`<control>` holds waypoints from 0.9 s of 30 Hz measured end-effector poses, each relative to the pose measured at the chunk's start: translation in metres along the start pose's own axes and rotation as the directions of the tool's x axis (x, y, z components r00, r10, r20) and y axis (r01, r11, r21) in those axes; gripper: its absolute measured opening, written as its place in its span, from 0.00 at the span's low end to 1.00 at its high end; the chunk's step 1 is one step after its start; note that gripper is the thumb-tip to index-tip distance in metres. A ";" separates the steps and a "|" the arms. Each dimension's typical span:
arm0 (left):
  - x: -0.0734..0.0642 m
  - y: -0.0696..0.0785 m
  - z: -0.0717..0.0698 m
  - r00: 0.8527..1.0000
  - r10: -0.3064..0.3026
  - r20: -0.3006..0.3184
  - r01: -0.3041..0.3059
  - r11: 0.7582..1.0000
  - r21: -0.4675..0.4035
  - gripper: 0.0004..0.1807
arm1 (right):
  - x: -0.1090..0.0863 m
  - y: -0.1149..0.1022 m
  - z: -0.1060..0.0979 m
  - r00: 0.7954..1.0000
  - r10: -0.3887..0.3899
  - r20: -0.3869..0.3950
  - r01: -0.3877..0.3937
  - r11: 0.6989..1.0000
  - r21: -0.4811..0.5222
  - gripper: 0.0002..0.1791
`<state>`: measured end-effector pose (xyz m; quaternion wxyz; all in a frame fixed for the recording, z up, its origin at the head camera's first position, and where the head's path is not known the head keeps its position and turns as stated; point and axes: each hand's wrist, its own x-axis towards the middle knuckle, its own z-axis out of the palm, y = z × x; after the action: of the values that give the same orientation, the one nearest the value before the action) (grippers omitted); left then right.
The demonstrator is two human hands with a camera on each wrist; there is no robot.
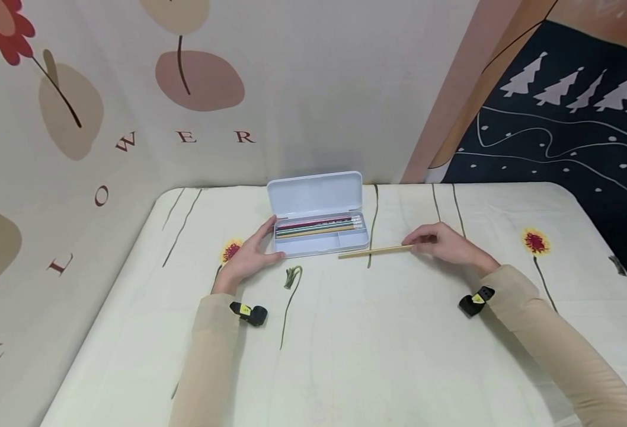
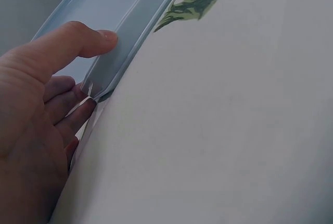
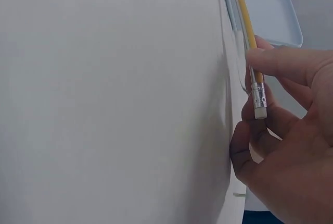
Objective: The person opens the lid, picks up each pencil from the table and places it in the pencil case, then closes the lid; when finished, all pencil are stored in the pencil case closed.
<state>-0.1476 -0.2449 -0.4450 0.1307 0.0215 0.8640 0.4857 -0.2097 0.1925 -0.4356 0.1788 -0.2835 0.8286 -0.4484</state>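
Observation:
A pale blue pencil case (image 1: 321, 242) lies on the table with its lid (image 1: 316, 196) raised at the back. Several pencils (image 1: 319, 227), among them dark red, green and yellow ones, lie side by side in its rear compartment. My left hand (image 1: 249, 255) holds the case by its left end, the thumb (image 2: 96, 41) on the near side and the fingers around the corner. To the right of the case, my right hand (image 1: 444, 242) pinches a yellow pencil (image 1: 374, 251) near its eraser end. In the right wrist view a white eraser (image 3: 260, 113) and silver ferrule show.
A white tablecloth (image 1: 345, 344) printed with flowers and stems covers the table. Behind stands a pale printed curtain (image 1: 319, 89), and a dark cloth with tree shapes (image 1: 575, 118) hangs at the right. Each wrist wears a small black camera (image 1: 257, 315).

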 end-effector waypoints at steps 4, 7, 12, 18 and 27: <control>0.000 0.000 0.000 1.000 0.000 -0.001 0.000 1.000 0.001 0.52 | 0.003 -0.002 0.003 1.000 -0.009 0.000 0.009 1.000 -0.017 0.12; 0.000 0.001 0.000 1.000 -0.002 -0.001 0.002 1.000 0.003 0.52 | 0.006 -0.004 0.005 0.999 -0.035 -0.009 0.034 0.999 -0.040 0.12; 0.000 0.000 0.000 1.000 -0.003 -0.002 0.003 1.000 0.005 0.52 | 0.011 -0.008 0.009 0.998 -0.050 -0.034 0.048 0.998 -0.048 0.12; 0.000 -0.001 0.000 1.000 0.000 -0.002 0.000 1.000 0.010 0.52 | 0.017 -0.017 0.010 0.999 -0.007 -0.048 0.007 1.000 -0.003 0.13; 0.000 0.000 0.001 1.000 -0.002 -0.001 0.002 1.000 0.002 0.52 | 0.029 -0.022 0.013 0.996 -0.021 -0.083 0.023 0.999 0.025 0.13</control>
<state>-0.1475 -0.2443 -0.4454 0.1308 0.0206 0.8645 0.4849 -0.2183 0.1568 -0.4254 0.1433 -0.2715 0.8261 -0.4725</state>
